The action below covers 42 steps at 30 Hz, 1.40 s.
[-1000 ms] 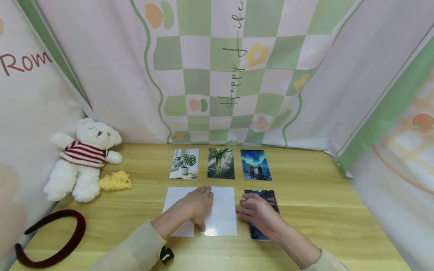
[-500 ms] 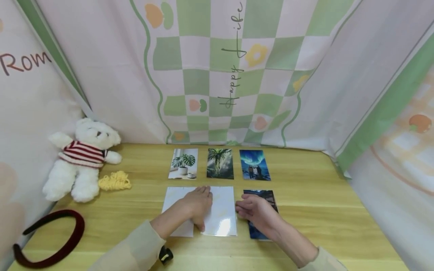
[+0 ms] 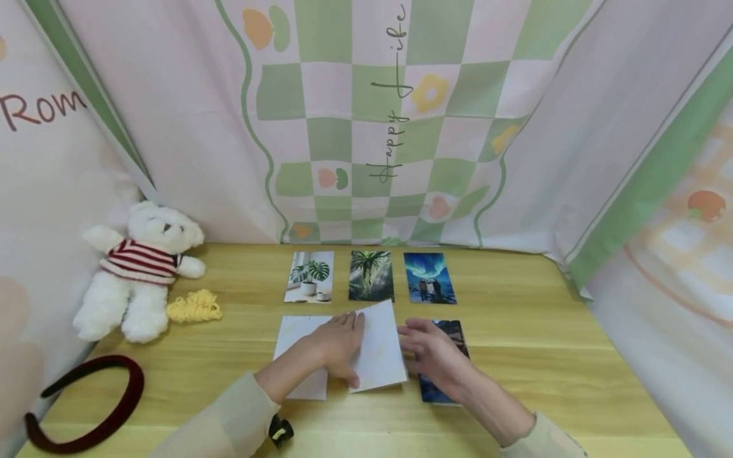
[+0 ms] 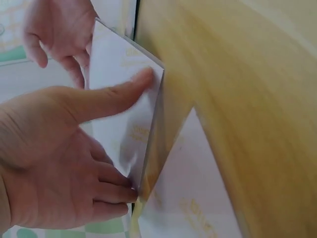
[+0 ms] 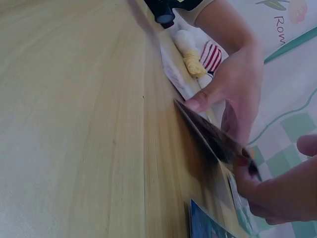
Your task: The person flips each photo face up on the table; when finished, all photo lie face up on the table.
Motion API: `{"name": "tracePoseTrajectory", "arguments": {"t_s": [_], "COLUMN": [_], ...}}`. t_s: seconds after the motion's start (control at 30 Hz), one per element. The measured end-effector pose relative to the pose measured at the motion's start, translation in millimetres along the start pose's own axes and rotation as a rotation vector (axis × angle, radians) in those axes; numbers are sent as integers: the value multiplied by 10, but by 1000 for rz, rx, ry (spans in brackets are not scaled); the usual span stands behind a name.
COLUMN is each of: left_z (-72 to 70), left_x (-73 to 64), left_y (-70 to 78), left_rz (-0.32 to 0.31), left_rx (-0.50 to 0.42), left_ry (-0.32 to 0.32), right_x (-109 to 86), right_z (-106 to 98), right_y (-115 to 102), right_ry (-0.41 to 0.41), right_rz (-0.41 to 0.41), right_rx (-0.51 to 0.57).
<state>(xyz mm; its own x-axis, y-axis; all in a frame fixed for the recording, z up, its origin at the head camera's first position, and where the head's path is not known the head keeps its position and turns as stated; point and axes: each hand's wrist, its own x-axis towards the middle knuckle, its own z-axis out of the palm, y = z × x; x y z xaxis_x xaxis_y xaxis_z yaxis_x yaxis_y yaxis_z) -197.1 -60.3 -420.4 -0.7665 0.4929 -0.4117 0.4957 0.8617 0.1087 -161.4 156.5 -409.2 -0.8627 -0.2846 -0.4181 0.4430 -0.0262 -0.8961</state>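
My left hand (image 3: 338, 350) holds a photo card (image 3: 380, 350) by its near and far edges, white back up and right side tilted above the table. In the left wrist view, the thumb reaches across the white back (image 4: 119, 59). The card's dark underside (image 5: 213, 141) shows in the right wrist view. There, fingertips of my right hand (image 5: 282, 193) are at the card's far edge, the thumb apart. From the head view, the right hand (image 3: 441, 362) overlaps a dark photo card (image 3: 459, 335). Another white-backed card (image 3: 294, 334) lies flat, partly covered by the left forearm.
Along the back lie three photo cards: a potted plant (image 3: 309, 277), a hanging plant (image 3: 371, 277) and an aurora (image 3: 431, 278). To the left are a white teddy bear (image 3: 140, 273), yellow yarn (image 3: 195, 306) and a dark red headband (image 3: 134, 388). Printed curtains (image 3: 383, 140) border the wooden table (image 3: 544, 356).
The right-hand white-backed card, flat under my left hand before, is now raised and tilted. My left hand has shifted slightly right with it. The right hand has stayed near the card's right edge.
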Motion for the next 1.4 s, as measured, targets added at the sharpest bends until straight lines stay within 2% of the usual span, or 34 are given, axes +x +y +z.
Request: {"name": "tracePoseTrajectory", "arguments": {"t_s": [0.3, 0.37, 0.47, 0.53, 0.7, 0.8, 0.93, 1.07, 1.3, 1.4], "left_z": [-13, -22, -29, -27, -12, 13, 44, 47, 53, 63], "left_x": [7, 18, 44, 60, 82, 117, 171, 184, 171, 173], "left_y": [-24, -41, -60, -61, -23, -9, -16, -29, -39, -48], "left_rz": [68, 74, 76, 70, 16, -3, -11, -14, -38, -37], "left_rx": [-360, -465, -670, -829, -1234, -1389, -1511, -1576, -1648, -1679], "left_ry": [85, 121, 171, 160, 89, 70, 51, 40, 70, 84], "right_x": [27, 31, 25, 17, 16, 23, 35, 48, 47, 49], "right_z": [14, 9, 21, 49, 143, 178, 199, 212, 235, 251], "right_y": [8, 3, -5, -15, -33, -32, -11, 15, 40, 69], "right_ry": [-85, -118, -152, -167, -189, -196, -208, -221, -192, -170], "right_rz": [-61, -74, -90, -93, -94, -95, -89, -93, -96, -122], "right_rx": [-124, -134, -143, -148, -141, -134, -126, -148, -268, -372]}}
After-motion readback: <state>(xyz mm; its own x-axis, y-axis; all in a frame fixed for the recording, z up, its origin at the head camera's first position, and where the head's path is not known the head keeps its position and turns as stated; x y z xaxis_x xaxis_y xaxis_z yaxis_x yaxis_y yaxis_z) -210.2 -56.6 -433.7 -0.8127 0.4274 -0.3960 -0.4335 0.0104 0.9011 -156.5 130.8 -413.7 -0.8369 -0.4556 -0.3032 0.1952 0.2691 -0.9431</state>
